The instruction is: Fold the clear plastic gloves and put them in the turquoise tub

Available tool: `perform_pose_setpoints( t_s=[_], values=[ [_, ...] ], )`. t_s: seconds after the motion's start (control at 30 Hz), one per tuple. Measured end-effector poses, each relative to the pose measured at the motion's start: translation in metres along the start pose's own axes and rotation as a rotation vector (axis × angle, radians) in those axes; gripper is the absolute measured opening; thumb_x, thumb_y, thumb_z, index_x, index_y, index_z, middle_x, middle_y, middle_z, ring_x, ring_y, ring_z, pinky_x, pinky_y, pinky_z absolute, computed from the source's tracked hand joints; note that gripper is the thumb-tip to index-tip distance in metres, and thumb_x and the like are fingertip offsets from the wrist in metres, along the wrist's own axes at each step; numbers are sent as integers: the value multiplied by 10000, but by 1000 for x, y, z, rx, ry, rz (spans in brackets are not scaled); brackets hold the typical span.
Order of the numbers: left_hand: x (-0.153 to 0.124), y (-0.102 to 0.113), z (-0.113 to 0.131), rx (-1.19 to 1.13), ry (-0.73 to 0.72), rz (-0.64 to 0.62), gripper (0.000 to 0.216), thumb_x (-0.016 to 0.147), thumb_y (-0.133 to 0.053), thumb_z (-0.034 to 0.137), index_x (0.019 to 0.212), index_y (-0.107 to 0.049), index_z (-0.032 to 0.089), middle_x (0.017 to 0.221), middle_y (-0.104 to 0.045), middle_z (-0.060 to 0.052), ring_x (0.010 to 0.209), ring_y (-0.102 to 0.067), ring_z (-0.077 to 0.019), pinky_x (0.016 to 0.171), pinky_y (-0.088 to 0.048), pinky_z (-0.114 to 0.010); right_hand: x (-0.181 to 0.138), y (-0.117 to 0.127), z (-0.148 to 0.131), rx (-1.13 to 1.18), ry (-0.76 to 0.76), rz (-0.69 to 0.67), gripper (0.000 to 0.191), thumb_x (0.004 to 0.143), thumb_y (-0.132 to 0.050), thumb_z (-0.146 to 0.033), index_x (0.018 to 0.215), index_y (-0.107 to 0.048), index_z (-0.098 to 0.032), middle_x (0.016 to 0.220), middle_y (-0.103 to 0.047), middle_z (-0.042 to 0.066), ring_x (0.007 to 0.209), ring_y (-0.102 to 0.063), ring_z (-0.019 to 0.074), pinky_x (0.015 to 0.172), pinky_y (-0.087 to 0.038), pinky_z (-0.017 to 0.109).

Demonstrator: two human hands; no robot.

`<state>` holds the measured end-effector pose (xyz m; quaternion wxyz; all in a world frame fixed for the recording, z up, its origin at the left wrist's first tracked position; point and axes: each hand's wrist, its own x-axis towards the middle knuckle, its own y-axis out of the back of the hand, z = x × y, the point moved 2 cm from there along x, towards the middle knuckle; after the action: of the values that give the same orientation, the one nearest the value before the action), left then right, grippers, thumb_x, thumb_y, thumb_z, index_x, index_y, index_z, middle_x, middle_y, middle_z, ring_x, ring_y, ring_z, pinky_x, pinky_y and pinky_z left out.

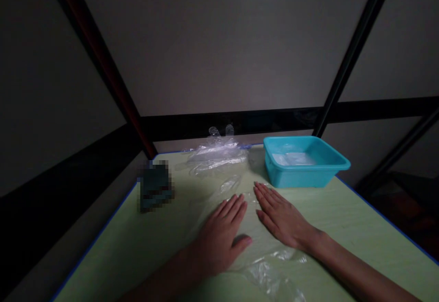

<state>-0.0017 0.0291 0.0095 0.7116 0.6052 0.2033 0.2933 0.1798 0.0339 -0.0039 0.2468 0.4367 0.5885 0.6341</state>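
Observation:
A thin, clear plastic glove (pixel 255 242) lies spread on the table, crinkled towards its near end. My left hand (pixel 221 233) rests flat on its left part, fingers extended and thumb apart. To the right, my right hand (pixel 279 215) lies palm down along the other side of the plastic, its fingers straight and thumb slightly apart. Neither hand grips anything. Beyond them sits a loose pile of clear plastic gloves (pixel 219 153), a few glove fingers standing up at its back.
A turquoise plastic basin (pixel 302 176) stands at the back right, with flat, whitish clear plastic (pixel 293 159) inside. On the left is a dark, pixelated object (pixel 156 187). The pale green table (pixel 130 251) has a blue edge and meets panelled doors (pixel 226 55) behind.

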Motion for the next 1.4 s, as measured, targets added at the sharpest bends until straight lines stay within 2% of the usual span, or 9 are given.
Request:
perform_pose_setpoints(
  t_s=[0.27, 0.37, 0.5, 0.77, 0.87, 0.97, 1.07, 1.13, 1.4],
  values=[
    [-40, 6, -39, 114, 140, 5, 625, 830, -385, 424, 1344, -176, 138, 1413, -141, -93, 1283, -147, -221, 1026, -194, -393, 3, 16, -7, 124, -14, -1, 495, 860, -308, -258, 1318, -270, -73, 1377, -227, 113, 1263, -197, 199, 1038, -205, 386],
    [-40, 2, -41, 127, 124, 32, 638, 819, -403, 428, 1345, -175, 148, 1415, -134, -85, 1282, -149, -223, 1027, -196, -386, -2, 29, -29, 186, 11, -11, 502, 868, -304, -273, 1331, -238, -94, 1394, -179, 94, 1274, -155, 185, 1047, -172, 378],
    [-38, 1, -39, 123, 114, 48, 636, 822, -391, 442, 1344, -183, 144, 1415, -136, -84, 1283, -145, -222, 1032, -187, -378, -25, 32, -56, 249, 90, -165, 676, 845, -337, -460, 1352, -104, -79, 1400, -51, 116, 1280, -68, 231, 1038, -183, 389],
    [-37, 11, -39, 99, 113, -13, 646, 822, -372, 463, 1340, -189, 122, 1413, -127, -111, 1287, -93, -240, 1029, -176, -400, -61, 24, -44, 197, 66, -193, 739, 815, -399, -466, 1350, -49, -96, 1401, -14, 111, 1276, -75, 250, 1035, -188, 389],
    [-24, 20, -21, 91, 62, -16, 648, 823, -367, 459, 1336, -190, 104, 1414, -105, -122, 1289, -66, -237, 1031, -165, -401, -62, 24, -44, 175, 67, -195, 745, 813, -396, -474, 1350, -42, -96, 1400, -14, 114, 1276, -78, 249, 1033, -194, 393],
    [-6, 24, 16, 45, -56, 11, 591, 857, -314, 420, 1338, -180, 105, 1415, -115, -107, 1290, -71, -200, 1046, -144, -364, -63, 23, -45, 160, 75, -181, 739, 816, -392, -477, 1350, -50, -97, 1401, -39, 113, 1276, -85, 247, 1032, -201, 395],
    [7, 15, 44, -13, -86, 0, 581, 878, -266, 413, 1329, -192, 56, 1404, -140, -137, 1286, -90, -205, 1044, -170, -338, -64, 21, -44, 141, 96, -140, 724, 814, -399, -474, 1349, -88, -100, 1399, -84, 113, 1273, -110, 248, 1025, -223, 401],
    [10, 6, 48, -21, -78, -4, 598, 877, -264, 428, 1328, -188, 43, 1401, -145, -148, 1285, -99, -214, 1043, -172, -342, -64, 20, -43, 114, 118, -117, 720, 813, -402, -472, 1348, -107, -92, 1397, -97, 121, 1271, -119, 253, 1018, -239, 404],
    [-17, 4, -17, 46, 45, 25, 550, 876, -301, 383, 1337, -183, 107, 1410, -152, -102, 1287, -117, -175, 1043, -163, -337, -65, 21, -42, 86, 138, -85, 713, 822, -404, -428, 1349, -70, -84, 1392, -84, 136, 1262, -152, 264, 1002, -276, 392]
  ],
)
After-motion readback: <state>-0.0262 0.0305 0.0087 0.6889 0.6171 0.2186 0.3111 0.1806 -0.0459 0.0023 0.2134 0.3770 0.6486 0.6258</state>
